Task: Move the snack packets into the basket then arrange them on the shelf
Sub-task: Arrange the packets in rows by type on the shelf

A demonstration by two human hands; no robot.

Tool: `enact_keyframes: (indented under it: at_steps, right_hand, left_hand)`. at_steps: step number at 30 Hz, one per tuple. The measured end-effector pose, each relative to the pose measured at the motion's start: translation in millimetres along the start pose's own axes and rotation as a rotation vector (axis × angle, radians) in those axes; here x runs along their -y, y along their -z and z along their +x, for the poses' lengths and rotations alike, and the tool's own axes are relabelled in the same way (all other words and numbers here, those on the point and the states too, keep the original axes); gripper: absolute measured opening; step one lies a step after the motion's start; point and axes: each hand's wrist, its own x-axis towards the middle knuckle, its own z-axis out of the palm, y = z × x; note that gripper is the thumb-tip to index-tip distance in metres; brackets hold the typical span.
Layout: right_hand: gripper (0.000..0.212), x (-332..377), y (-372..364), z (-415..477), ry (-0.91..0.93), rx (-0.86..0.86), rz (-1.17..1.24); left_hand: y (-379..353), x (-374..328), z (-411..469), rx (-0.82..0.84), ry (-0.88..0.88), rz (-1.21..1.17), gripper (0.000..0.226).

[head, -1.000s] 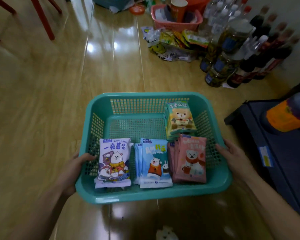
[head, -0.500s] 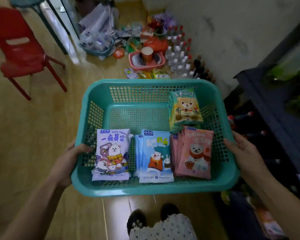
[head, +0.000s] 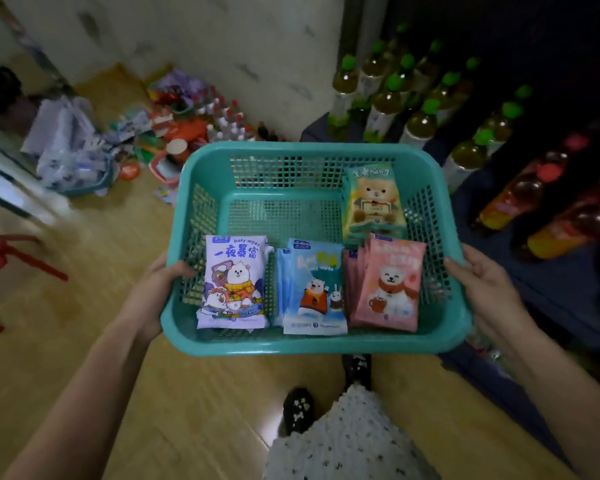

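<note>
I carry a teal plastic basket (head: 291,150) in the air at waist height. My left hand (head: 160,289) grips its left rim, thumb over the edge. My right hand (head: 482,285) grips the right rim. Inside lie a purple-and-white packet (head: 234,282), a stack of blue packets (head: 312,289), a stack of pink packets (head: 388,282) along the near side, and a stack of yellow bear packets (head: 373,202) at the far right. A dark shelf (head: 551,289) stands just right of the basket.
The shelf holds green-capped bottles (head: 413,95) and orange drink bottles (head: 534,202). On the wooden floor at the far left lie bags, a pink tub (head: 167,164) and several small bottles (head: 229,123). A red chair (head: 0,258) stands at left. My feet (head: 298,407) are below the basket.
I have lifted the basket from the floor and stood up, turning right. The shelf with bottles has come into view close beside the basket. Both hands keep their grip.
</note>
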Motion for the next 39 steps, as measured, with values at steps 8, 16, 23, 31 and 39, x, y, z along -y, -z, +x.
enact_keyframes:
  at_steps: [8, 16, 23, 31, 39]
  right_hand:
    - [0.068, -50, 112, -159, -0.051, -0.438, 0.169]
    - [0.097, -115, 231, -343, -0.036, -0.857, 0.358]
    - [0.020, -171, 338, -504, -0.124, -1.176, 0.382]
    - [0.018, -218, 424, -649, -0.216, -1.475, 0.477]
    - [0.015, -247, 504, -726, -0.316, -1.662, 0.595]
  left_hand:
    - [-119, 47, -39, 0.279, 0.139, 0.224, 0.028]
    - [-276, 149, -113, 0.581, 0.223, 0.555, 0.033]
    - [-414, 267, -230, 0.858, 0.182, 0.703, 0.040]
    - [-548, 377, -357, 1.148, 0.244, 0.852, 0.042]
    - [-669, 465, -438, 1.250, 0.276, 1.001, 0.037]
